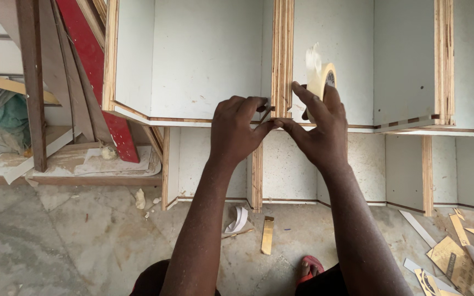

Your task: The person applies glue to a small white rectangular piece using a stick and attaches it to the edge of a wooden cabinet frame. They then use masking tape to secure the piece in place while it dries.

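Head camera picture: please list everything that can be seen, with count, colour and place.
cabinet: one, white panels with striped plywood edges, lying ahead
tape roll: one, cream, on the right hand beside the middle panel edge
red board: one, leaning upper left
brown boards: several, leaning far left
yellow scraps: several, floor lower right
wood strip: one, yellowish, floor centre
sandal: one, red, bottom
left hand: pinching at the panel edge
right hand: fingertips meeting the left

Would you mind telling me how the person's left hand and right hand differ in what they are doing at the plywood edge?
The left hand carries nothing on it and pinches a thin dark strip at the plywood divider edge; the right hand has a roll of masking tape around its fingers. The left hand's fingers curl; the right hand's forefinger stretches out. Both meet at the divider's lower end.
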